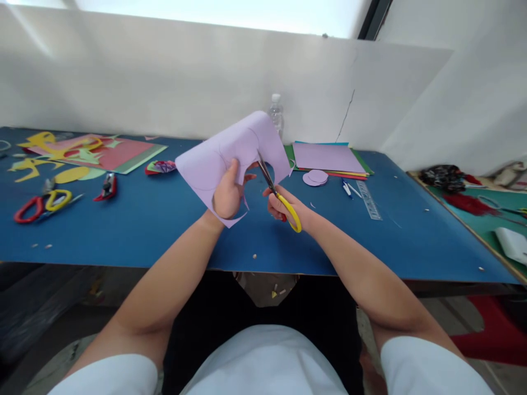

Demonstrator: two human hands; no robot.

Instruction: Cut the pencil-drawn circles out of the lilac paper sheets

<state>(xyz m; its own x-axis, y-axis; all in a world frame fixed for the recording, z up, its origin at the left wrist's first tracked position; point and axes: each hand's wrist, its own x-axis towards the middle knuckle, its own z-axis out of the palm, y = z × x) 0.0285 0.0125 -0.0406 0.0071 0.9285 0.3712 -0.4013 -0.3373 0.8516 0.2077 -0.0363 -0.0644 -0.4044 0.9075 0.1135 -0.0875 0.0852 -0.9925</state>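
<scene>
My left hand (pixel 229 193) grips a sheet of purple paper (pixel 241 144) above the blue table, thumb on top. Faint circle outlines are drawn on the sheet, and its lower right edge is cut in curves, with a strip hanging down. In my right hand (pixel 285 206) is a pair of scissors (pixel 293 215) with yellow and red handles. Their dark blades reach into the paper at a cut edge; how far apart the blades are is hard to see. To the right of the scissors lie several cut purple paper circles (pixel 315 178).
Coloured sheets (pixel 327 157), a pen (pixel 347 189) and a clear ruler (pixel 369 201) lie at right. A plastic bottle (pixel 276 114) stands by the wall. At left are paper scraps (pixel 31 164), other scissors (pixel 43 204) and a red-handled tool (pixel 107 187). A green table (pixel 473 208) adjoins at right.
</scene>
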